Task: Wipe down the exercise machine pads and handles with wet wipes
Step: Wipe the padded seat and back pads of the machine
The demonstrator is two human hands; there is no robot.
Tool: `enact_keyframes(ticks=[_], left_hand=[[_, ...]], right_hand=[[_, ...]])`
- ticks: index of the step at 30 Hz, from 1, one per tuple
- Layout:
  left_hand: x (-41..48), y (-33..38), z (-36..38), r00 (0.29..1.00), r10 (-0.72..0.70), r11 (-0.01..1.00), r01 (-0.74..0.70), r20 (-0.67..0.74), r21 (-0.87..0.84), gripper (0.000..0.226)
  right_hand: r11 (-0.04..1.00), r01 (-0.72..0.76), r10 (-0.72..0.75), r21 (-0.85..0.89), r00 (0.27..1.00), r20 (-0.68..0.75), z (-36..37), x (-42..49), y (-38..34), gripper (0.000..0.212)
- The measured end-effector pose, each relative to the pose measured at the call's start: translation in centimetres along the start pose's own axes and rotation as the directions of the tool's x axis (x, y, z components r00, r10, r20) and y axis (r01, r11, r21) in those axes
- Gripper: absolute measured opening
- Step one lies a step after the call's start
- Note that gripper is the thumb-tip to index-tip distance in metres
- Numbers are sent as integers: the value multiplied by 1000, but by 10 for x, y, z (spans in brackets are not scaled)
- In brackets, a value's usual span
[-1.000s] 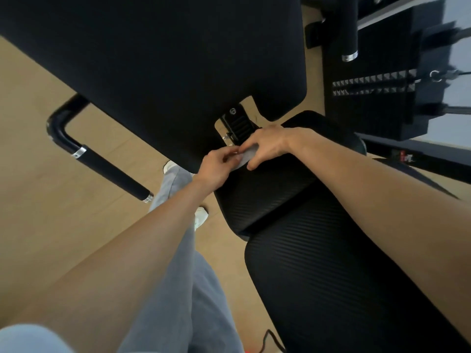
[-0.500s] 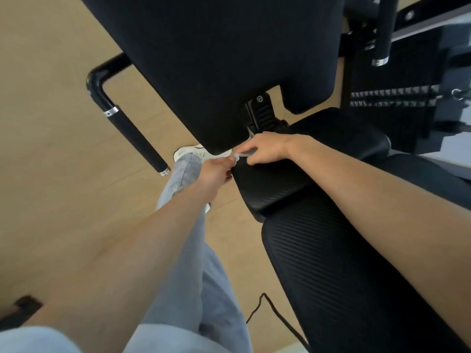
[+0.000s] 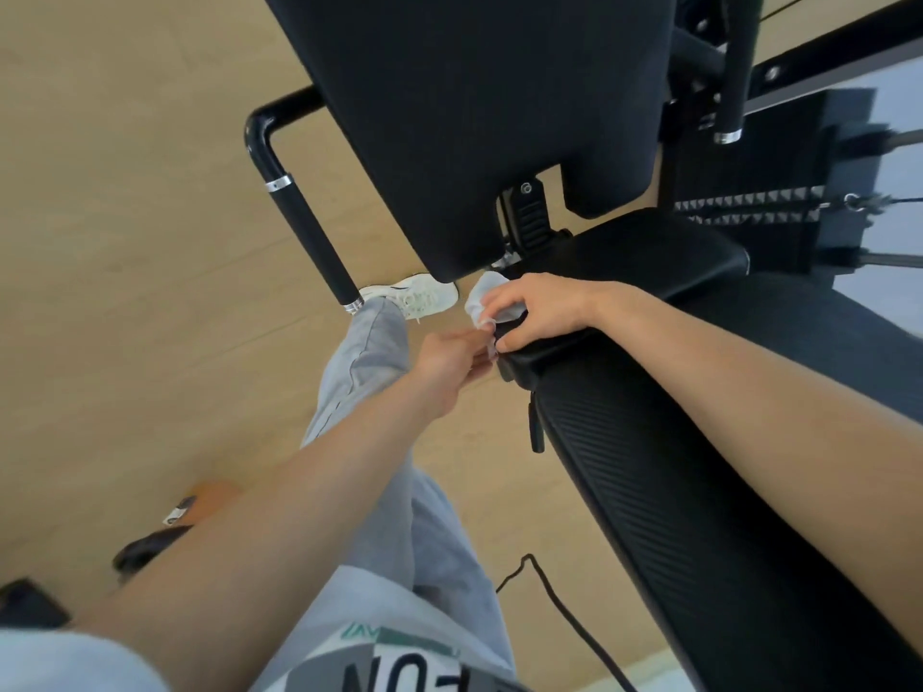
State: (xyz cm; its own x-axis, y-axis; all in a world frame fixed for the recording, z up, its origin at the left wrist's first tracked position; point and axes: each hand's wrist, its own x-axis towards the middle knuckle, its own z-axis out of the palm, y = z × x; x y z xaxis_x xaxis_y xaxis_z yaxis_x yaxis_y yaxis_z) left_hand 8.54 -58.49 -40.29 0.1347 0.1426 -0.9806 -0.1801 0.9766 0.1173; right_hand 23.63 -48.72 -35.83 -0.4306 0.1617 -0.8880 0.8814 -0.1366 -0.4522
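Curling round the wet wipe [image 3: 482,297], left hand [image 3: 449,359] and right hand [image 3: 534,312] fingers pinch it.

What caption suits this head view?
Left hand and right hand pinch a wipe at the edge of a black pad.

A crumpled white wet wipe [image 3: 483,298] is bunched against the left corner of the black seat pad [image 3: 649,252], just under the tilted back pad [image 3: 474,117].

The pale tan wood-look floor [image 3: 125,242] carries the black padded exercise machine [image 3: 649,491]. Left of the machine stands a white laced sneaker [image 3: 419,297]. A thin black cable [image 3: 567,614] snakes beside it. Farther left lies possibly a dark shoe [image 3: 145,549].
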Motion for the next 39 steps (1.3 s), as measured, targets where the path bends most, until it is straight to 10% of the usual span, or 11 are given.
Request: enact_keyframes(ticks=[15,21,32,39], left_hand=[[-47,-7,-15,988,21,985,-46,152,164,27],[-24,24,-23,963,246,883,-174,-114,436,8],[15,88,-5,930,223,360,-357,292,862,15],[4,123,-25,937,163,331,-348,309,877,9]], right_hand=[[976,-170,132,-139,960,-248,24,-62,-30,25],[957,-241,168,-159,914,-370,41,-52,-41,35],[866,-371,219,-335,884,-412,51,-4,-39,20],[892,-283,449,352,645,-619,87,-3,-72,29]])
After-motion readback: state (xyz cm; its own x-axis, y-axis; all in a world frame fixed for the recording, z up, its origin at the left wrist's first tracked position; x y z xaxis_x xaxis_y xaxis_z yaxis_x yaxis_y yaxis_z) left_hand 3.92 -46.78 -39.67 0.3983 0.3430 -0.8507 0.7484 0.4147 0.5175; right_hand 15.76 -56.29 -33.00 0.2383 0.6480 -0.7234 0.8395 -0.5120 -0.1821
